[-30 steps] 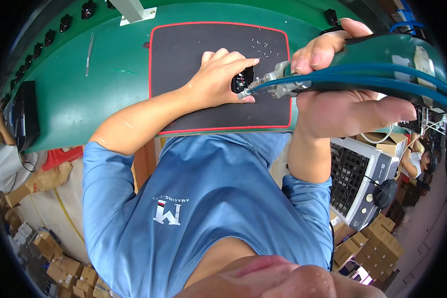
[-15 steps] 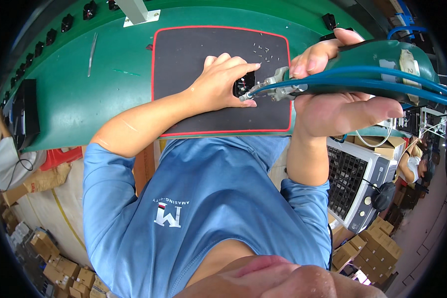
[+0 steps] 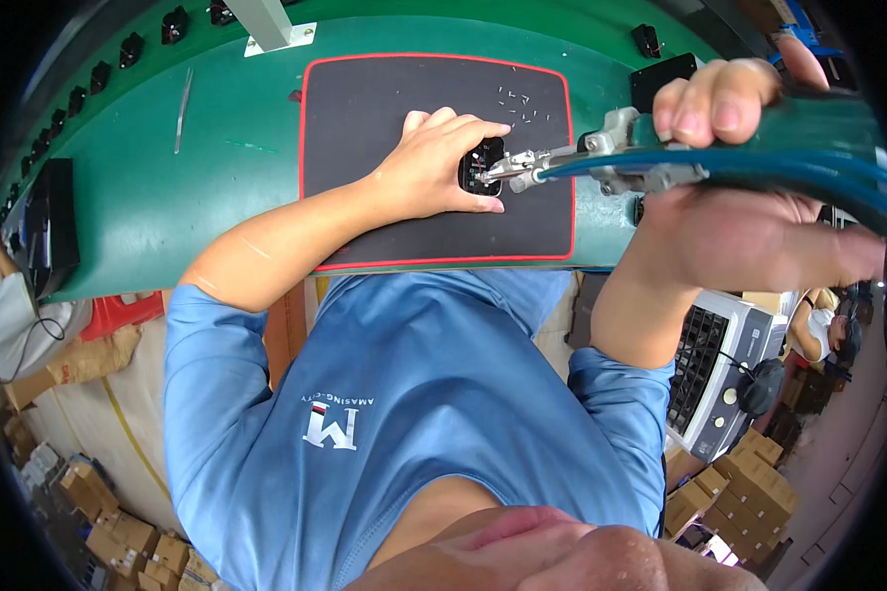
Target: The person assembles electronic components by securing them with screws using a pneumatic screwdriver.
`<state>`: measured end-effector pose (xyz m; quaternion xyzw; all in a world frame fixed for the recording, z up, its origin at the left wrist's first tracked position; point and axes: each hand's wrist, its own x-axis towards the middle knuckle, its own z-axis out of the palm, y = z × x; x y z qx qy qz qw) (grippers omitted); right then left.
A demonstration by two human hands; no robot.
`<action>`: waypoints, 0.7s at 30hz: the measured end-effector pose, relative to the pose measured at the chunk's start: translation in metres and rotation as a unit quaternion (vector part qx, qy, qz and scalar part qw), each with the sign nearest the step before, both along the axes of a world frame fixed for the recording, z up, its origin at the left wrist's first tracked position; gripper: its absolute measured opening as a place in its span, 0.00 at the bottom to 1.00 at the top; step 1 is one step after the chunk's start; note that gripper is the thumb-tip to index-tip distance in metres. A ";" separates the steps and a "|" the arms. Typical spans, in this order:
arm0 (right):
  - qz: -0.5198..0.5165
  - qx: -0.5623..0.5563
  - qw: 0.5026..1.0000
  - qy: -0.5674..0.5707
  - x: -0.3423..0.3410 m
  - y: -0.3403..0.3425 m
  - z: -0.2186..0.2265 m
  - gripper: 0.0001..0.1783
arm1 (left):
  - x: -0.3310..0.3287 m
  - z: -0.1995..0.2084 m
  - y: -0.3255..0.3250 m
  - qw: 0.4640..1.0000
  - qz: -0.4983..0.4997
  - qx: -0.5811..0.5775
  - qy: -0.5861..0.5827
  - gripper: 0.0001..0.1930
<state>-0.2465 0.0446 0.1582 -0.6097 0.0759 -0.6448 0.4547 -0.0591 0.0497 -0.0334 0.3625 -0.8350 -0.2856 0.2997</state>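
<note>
My left hand [image 3: 434, 163] rests on a dark mat [image 3: 384, 98] with a red border, thumb and fingers around a small black housing [image 3: 471, 169] with its open side up. Small parts and a bit of red show inside the housing. In my right hand [image 3: 734, 231] is a green handheld screwdriver [image 3: 823, 123] with blue hoses along it, lying sideways in my grip. Its metal nose [image 3: 532, 165] reaches to the housing; the tip is over or in the opening, and I cannot tell whether it touches. My right fingers are slightly blurred.
Several tiny light pieces [image 3: 517, 98] lie scattered at the mat's upper right. A metal post [image 3: 266, 25] stands at the far edge of the green table [image 3: 227, 187]. Black units [image 3: 131, 49] line the far left. A boxy cooler [image 3: 715, 379] stands right, below the table.
My right hand and the screwdriver have moved right and slightly up in view, with the nose now extended at the housing. My left hand stays nearly still around it.
</note>
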 end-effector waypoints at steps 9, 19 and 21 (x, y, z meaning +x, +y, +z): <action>-0.145 0.192 0.970 -0.025 0.036 -0.001 -0.045 0.58 | -0.002 -0.006 0.004 0.999 0.026 -0.029 0.023 0.40; -0.145 0.175 0.971 -0.069 0.040 0.000 -0.068 0.66 | 0.001 -0.004 0.005 0.999 0.024 -0.036 0.025 0.39; -0.072 0.129 0.986 -0.073 0.033 -0.007 -0.078 0.66 | 0.003 0.000 0.003 1.000 0.008 0.000 0.001 0.38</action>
